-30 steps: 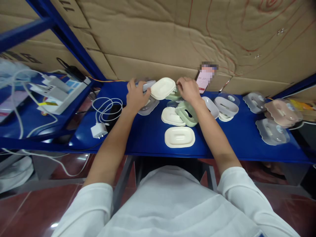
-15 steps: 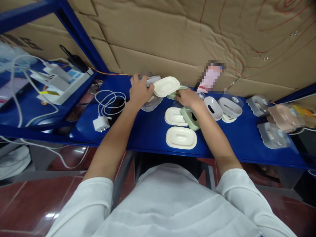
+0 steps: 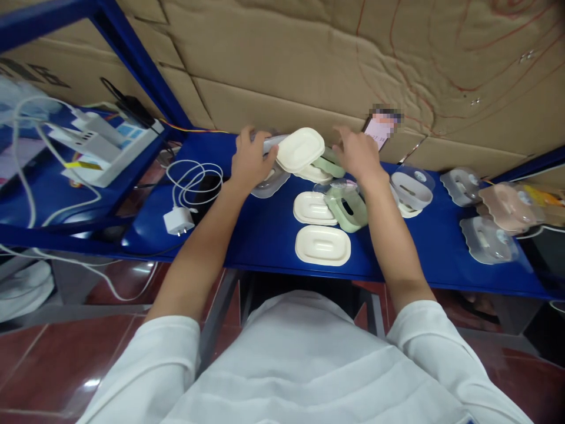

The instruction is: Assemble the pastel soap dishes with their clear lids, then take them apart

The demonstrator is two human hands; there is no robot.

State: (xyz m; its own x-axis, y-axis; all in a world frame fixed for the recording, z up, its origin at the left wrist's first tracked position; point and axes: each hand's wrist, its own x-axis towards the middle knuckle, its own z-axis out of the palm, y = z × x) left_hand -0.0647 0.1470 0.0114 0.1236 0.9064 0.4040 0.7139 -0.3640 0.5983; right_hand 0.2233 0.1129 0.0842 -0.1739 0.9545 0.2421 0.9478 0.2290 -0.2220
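Note:
My left hand (image 3: pixel 251 158) is at the back of the blue shelf, its fingers curled round a grey soap dish piece (image 3: pixel 272 142). A cream oval soap dish tray (image 3: pixel 301 149) tilts up against that piece, close to my thumb. Beneath this hand is a clear wavy-edged piece (image 3: pixel 267 185). My right hand (image 3: pixel 358 154) is raised with fingers apart and nothing visible in them. Just left of it, a pale green piece (image 3: pixel 334 163) rests on another cream tray. Nearer me are a green slotted soap dish (image 3: pixel 348 207) and two cream trays, one (image 3: pixel 314 208) behind the other (image 3: pixel 323 245).
Grey slotted dishes (image 3: pixel 412 187) and clear and pink ones (image 3: pixel 507 206) sit to the right. A phone (image 3: pixel 382 128) leans on the cardboard wall (image 3: pixel 273 65). At left are a white charger (image 3: pixel 179 221) with coiled cable and a power strip (image 3: pixel 128 150).
My right hand has let go of the pale green piece and moved up and right, uncovering the green slotted dish. My left hand stays nearly still; the cream tray beside it has tilted a little.

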